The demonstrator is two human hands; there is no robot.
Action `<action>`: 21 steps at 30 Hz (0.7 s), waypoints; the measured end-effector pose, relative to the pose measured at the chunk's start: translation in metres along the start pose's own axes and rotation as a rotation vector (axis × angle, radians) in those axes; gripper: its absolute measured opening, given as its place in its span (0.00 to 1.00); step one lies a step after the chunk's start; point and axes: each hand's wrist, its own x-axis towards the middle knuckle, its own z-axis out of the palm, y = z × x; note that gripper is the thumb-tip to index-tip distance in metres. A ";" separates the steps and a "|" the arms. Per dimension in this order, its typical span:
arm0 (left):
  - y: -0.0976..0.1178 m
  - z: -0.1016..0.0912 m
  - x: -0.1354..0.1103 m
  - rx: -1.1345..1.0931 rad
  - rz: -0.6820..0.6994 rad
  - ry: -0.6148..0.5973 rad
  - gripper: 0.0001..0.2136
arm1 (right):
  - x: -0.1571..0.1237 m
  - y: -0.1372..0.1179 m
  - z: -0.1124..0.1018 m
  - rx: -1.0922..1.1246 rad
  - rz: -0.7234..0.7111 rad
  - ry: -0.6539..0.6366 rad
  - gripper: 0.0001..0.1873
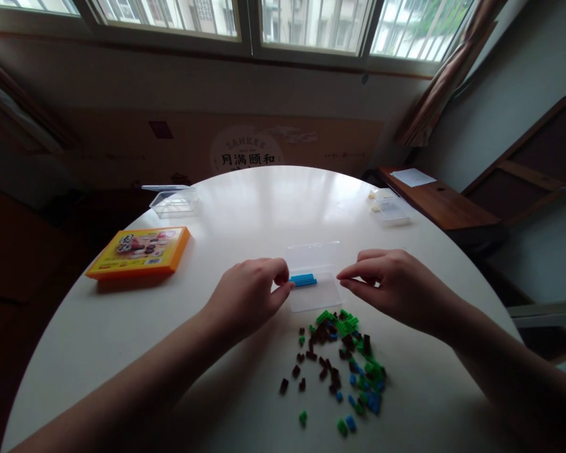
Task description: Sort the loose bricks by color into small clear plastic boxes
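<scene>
Several blue toy building bricks (304, 279) line up in a short ridged row over a clear plastic box (327, 296) with its lid (314, 255) folded back. My left hand (248, 292) is closed at the left end of this row, thumb and index finger pinching it. Across the box, my right hand (389, 280) hovers by its right edge, fingers stretched out and thumb slightly apart, with nothing visible between them. Just in front of the box lies a loose pile of small green bricks (346, 324), brown bricks (334, 377) and blue bricks (373, 401).
A yellow-orange game box (139, 251) lies on the round white table (236, 220) at left. Behind it stands an open clear container (174, 204). Another clear container (391, 211), with pale pieces beside it, sits at the far right. A wooden desk (453, 204) adjoins the right side.
</scene>
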 end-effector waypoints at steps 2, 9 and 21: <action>0.000 0.001 0.001 -0.002 -0.002 -0.011 0.07 | -0.002 -0.001 -0.005 0.009 -0.067 -0.076 0.07; 0.002 0.000 0.002 -0.016 -0.003 -0.032 0.08 | -0.007 -0.010 -0.016 0.002 -0.294 -0.410 0.08; 0.002 0.000 0.002 -0.019 -0.003 -0.026 0.07 | -0.006 -0.018 -0.001 -0.092 -0.345 -0.473 0.08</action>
